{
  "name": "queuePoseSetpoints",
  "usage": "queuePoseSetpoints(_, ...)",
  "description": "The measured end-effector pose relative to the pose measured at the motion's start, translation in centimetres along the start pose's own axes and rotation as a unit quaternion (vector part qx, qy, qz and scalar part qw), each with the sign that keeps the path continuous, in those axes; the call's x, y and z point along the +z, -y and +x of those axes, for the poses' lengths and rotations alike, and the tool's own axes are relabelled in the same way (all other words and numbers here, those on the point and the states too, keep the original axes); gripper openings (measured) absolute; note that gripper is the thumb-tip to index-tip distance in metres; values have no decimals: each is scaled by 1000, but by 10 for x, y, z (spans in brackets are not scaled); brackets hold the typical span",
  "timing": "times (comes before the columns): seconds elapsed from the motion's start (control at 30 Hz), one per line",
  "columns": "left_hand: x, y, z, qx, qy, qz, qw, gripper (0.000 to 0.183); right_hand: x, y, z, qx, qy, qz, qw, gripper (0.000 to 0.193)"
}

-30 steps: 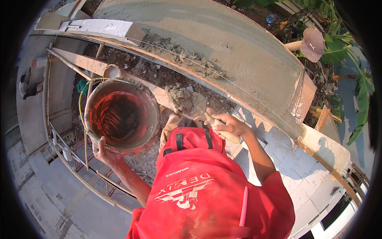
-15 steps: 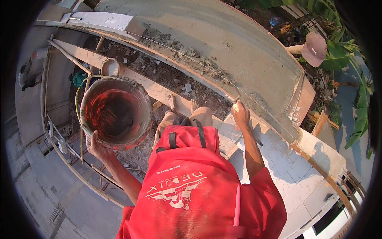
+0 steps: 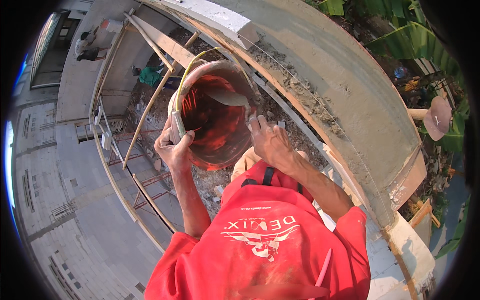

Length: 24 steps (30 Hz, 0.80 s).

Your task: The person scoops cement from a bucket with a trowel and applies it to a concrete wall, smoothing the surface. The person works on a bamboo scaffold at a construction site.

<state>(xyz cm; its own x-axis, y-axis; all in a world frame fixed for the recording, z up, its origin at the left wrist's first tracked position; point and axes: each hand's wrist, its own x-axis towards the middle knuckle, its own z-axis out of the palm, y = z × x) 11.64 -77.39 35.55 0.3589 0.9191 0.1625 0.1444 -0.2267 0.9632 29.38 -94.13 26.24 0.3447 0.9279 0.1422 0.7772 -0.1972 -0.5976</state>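
My left hand [image 3: 175, 152] grips the rim of a mortar-crusted bucket [image 3: 231, 146], its thumb over the near-left edge. The bucket is held tilted in front of me, its red inside facing up toward me. A yellow-green handle [image 3: 186, 79] arches over its far left side. My right hand [image 3: 272, 142] is closed at the bucket's right rim on a trowel [image 3: 223, 96]. The trowel's grey blade reaches into the bucket. My fingers hide most of its handle.
Wet grey mortar [image 3: 345, 75] covers a broad slab at the right, with a taut string [image 3: 320, 100] along its rough edge. A white block [image 3: 220, 17] sits on that edge. Wooden poles [image 3: 159, 97] stand left. Two other people, one in green [image 3: 149, 76], are farther left. A cap [image 3: 438, 119] hangs right.
The bucket has moved right and tilted, with my left hand still on its rim. My right hand has come from the slab's edge to the bucket, bringing the trowel blade inside. The view has shifted left.
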Motion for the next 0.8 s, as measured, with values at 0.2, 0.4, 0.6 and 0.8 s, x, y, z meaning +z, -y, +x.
queuePoseSetpoints(0.2,0,-24,-1,182,83,58,978,28,18,33,33,71,118,27,990,37)
queuePoseSetpoints(0.4,-4,-22,-4,149,81,17,985,27,-41,30,25,-44,363,98,926,26)
queuePoseSetpoints(0.6,-2,-24,-7,87,21,-57,994,31,-61,38,25,27,141,40,989,36)
queuePoseSetpoints(0.8,-3,-31,3,117,10,-66,991,28,-54,44,26,-42,288,-51,955,35)
